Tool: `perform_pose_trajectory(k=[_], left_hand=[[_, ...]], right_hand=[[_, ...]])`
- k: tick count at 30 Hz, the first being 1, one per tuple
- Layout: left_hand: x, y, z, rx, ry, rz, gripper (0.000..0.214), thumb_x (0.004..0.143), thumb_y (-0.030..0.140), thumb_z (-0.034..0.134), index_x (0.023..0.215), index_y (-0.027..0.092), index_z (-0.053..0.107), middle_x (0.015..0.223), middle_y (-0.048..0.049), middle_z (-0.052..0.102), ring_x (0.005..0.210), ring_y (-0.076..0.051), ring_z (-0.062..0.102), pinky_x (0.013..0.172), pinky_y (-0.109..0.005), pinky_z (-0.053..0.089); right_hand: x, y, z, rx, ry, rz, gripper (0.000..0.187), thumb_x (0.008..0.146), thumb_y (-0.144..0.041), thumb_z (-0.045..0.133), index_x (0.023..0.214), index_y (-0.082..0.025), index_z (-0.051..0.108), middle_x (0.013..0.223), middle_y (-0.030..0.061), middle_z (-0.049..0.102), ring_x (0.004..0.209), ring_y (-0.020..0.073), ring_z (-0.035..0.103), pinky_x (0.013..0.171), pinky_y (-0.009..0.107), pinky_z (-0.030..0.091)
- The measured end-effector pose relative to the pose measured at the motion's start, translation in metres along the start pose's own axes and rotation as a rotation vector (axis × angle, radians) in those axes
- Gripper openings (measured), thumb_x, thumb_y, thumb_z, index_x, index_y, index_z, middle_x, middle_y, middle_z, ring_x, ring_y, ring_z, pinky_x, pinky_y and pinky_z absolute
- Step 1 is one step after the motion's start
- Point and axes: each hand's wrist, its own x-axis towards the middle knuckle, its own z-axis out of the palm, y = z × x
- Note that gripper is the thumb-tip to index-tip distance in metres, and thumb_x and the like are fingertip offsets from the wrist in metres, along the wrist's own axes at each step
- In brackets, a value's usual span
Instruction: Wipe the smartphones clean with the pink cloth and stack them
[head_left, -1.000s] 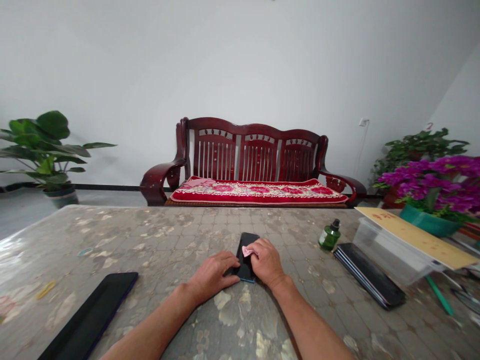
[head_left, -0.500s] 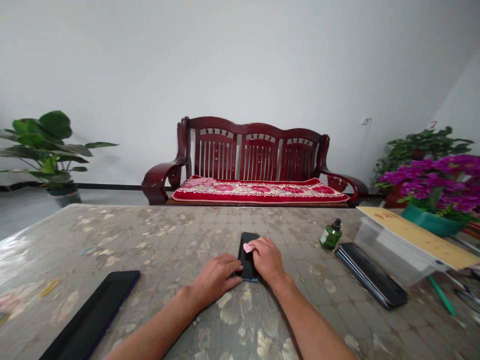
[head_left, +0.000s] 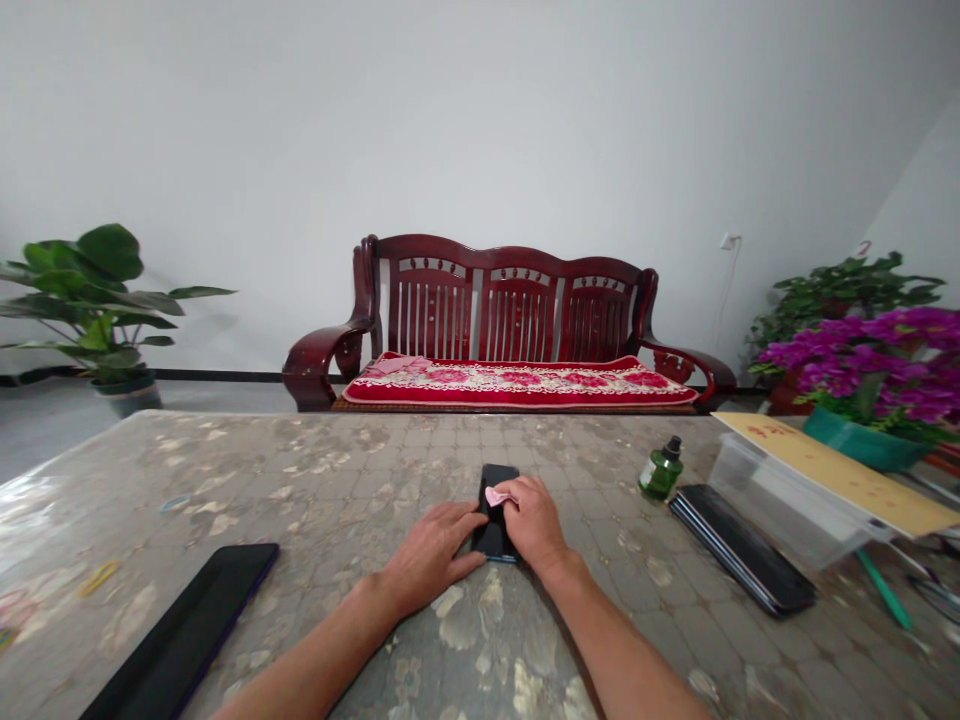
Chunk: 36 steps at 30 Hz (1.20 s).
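Observation:
A black smartphone (head_left: 496, 540) lies face up on the patterned tablecloth (head_left: 360, 470), its dark screen partly covered by my hands. My left hand (head_left: 433, 550) grips the phone at its left side, with the thumb at the lower edge and the fingers against the left edge. In the closed fingers of my right hand (head_left: 534, 520) is a small pink cloth (head_left: 497, 496), pressed on the screen. Part of the cloth is hidden under the fingers.
A large black tablet (head_left: 187, 630) lies at the left. To the right are a green bottle (head_left: 661, 470), a stack of phones (head_left: 739, 550), a clear plastic box (head_left: 787, 510) and a green pen-like stick (head_left: 885, 590). Beyond the table stands a wooden bench (head_left: 517, 310).
My right hand and the cloth have shifted very slightly on the screen. The fingers of my left hand have moved a little up along the phone's edge.

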Motion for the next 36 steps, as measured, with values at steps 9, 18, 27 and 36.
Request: perform_pose_trajectory(k=[9, 18, 27, 36], left_hand=[[-0.001, 0.006, -0.006, 0.072, 0.055, 0.062, 0.012, 0.082, 0.031, 0.072, 0.092, 0.023, 0.072, 0.096, -0.0043, 0.075, 0.094, -0.024, 0.068, 0.099, -0.04, 0.046], [-0.003, 0.01, -0.009, 0.08, 0.106, 0.02, 0.018, 0.08, 0.033, 0.072, 0.095, 0.023, 0.069, 0.101, -0.0043, 0.074, 0.094, -0.024, 0.067, 0.086, -0.034, 0.051], [-0.003, 0.016, -0.002, 0.084, 0.097, -0.052, 0.032, 0.068, 0.037, 0.079, 0.093, 0.022, 0.067, 0.106, -0.0057, 0.071, 0.098, -0.028, 0.066, 0.103, -0.047, 0.042], [-0.002, 0.016, -0.003, 0.016, 0.043, -0.101, 0.035, 0.069, 0.032, 0.077, 0.094, 0.024, 0.055, 0.109, -0.0041, 0.065, 0.103, -0.026, 0.062, 0.091, -0.036, 0.048]], right_hand=[[-0.008, -0.012, 0.0, 0.04, -0.012, 0.053, 0.029, 0.076, -0.002, 0.054, 0.079, -0.023, 0.073, 0.081, 0.0021, 0.07, 0.084, 0.0188, 0.061, 0.076, 0.026, 0.042], [-0.011, -0.012, -0.003, 0.016, -0.097, -0.085, 0.032, 0.08, -0.002, 0.053, 0.086, -0.025, 0.074, 0.084, 0.0002, 0.068, 0.087, 0.0164, 0.06, 0.078, 0.024, 0.041], [0.003, -0.005, -0.004, -0.063, -0.104, -0.092, 0.031, 0.083, -0.004, 0.055, 0.089, -0.027, 0.075, 0.089, 0.0008, 0.072, 0.089, 0.0186, 0.059, 0.081, 0.027, 0.042], [-0.004, -0.009, 0.002, -0.057, -0.07, -0.037, 0.032, 0.081, -0.002, 0.053, 0.09, -0.026, 0.073, 0.09, 0.0017, 0.07, 0.091, 0.0193, 0.059, 0.08, 0.027, 0.041]])
